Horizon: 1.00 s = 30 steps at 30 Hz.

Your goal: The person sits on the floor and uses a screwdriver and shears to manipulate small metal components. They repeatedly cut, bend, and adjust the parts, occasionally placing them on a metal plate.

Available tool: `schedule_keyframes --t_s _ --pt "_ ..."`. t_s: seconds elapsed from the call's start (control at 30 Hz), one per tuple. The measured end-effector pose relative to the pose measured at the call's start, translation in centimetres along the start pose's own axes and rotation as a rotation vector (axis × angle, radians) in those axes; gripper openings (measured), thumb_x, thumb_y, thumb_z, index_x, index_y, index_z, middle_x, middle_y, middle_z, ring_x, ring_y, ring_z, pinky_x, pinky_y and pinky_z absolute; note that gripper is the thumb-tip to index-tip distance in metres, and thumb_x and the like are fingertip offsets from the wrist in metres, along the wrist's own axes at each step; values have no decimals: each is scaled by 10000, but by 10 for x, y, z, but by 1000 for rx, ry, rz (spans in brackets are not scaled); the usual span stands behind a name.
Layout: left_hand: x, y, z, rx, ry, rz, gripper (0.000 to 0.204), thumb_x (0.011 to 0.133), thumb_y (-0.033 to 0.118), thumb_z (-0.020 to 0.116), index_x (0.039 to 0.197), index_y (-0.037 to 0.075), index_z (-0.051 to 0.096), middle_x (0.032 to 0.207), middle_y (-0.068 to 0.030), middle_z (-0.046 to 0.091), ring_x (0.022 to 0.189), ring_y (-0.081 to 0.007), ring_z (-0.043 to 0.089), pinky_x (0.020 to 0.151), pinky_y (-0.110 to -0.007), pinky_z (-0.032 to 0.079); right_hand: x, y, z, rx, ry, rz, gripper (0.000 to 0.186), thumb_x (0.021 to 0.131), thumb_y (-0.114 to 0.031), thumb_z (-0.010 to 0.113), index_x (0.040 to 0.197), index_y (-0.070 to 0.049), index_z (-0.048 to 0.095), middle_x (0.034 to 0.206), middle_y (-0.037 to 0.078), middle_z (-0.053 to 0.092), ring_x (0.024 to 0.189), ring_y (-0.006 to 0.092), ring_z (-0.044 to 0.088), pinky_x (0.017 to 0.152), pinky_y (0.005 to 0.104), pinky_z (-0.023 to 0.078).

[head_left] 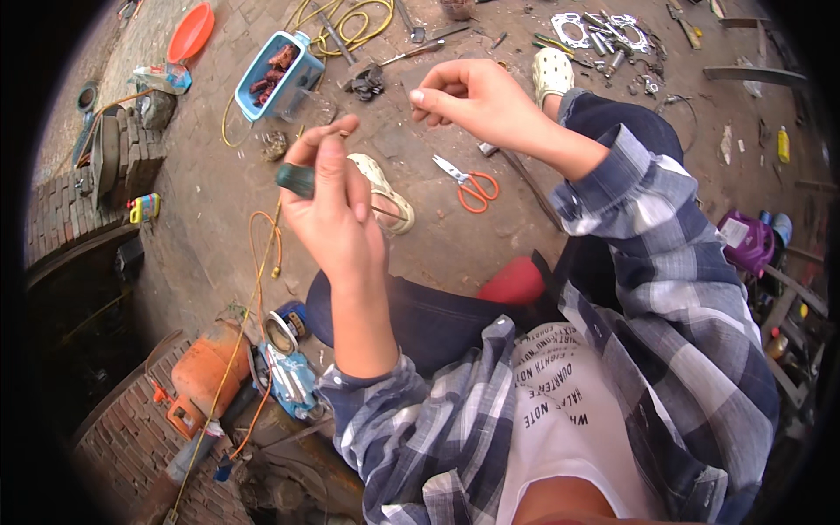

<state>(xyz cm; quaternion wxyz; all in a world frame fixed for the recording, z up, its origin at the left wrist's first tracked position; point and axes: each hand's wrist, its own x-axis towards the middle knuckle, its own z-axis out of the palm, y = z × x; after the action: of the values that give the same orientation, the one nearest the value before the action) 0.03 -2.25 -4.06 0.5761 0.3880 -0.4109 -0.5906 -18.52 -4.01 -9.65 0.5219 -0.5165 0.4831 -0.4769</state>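
Head view, nearest you: your plaid shirt (pixel 411 451) hangs open over a white printed top (pixel 569 411), and your dark trousers (pixel 429 311) lie beyond, with a red pad (pixel 510 282) showing between your legs. Off to your left, an orange tank (pixel 210 363) lies beside blue plastic wrapping (pixel 293 378).

Farther out, your left hand (pixel 337 206) is closed around a green-handled tool (pixel 295 180); its handle juts from the outer side of your fist and its thin shaft comes out on the inner side, above your pale left clog (pixel 374 175). Your left thumb and forefinger stand raised close together, with something tiny at their tips, too small to make out. On the floor between clog and right knee, orange-handled scissors (pixel 465 181) lie slightly open, untouched.

Your right hand (pixel 468 96) is raised well apart from the left, fingers curled and thumb near the forefinger; you cannot tell whether it pinches anything.

Past both hands sit a blue basin (pixel 308 66) of reddish pieces (pixel 273 74), a dark metal part (pixel 365 83), loose metal parts (pixel 612 48) and a coiled yellow hose (pixel 359 28).
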Motion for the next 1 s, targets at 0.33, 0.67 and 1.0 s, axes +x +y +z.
schedule_keyframes --t_s 0.33,0.67,1.0 --pt "11 11 -38 -146 179 -144 182 911 68 623 1079 1 597 1092 -117 630 480 -12 357 379 -170 267 -54 283 17 -855 -150 669 301 735 -306 712 896 -52 702 924 183 688 881 330 665 790 434 524" --pt "10 15 -55 -175 323 -203 205 911 20 586 1113 -2 556 1048 -97 599 459 -15 356 368 -170 287 -102 353 40 -866 -170 792 698 676 -242 828 1232 -20 469 1181 201 582 1100 332 578 932 413 479" --pt "9 3 -54 -240 308 -253 206 921 58 599 1114 -4 560 1023 -84 610 460 -16 360 373 -161 275 -96 348 54 -942 -240 824 686 674 -269 744 1290 -95 496 1056 139 673 929 289 678 828 408 538"
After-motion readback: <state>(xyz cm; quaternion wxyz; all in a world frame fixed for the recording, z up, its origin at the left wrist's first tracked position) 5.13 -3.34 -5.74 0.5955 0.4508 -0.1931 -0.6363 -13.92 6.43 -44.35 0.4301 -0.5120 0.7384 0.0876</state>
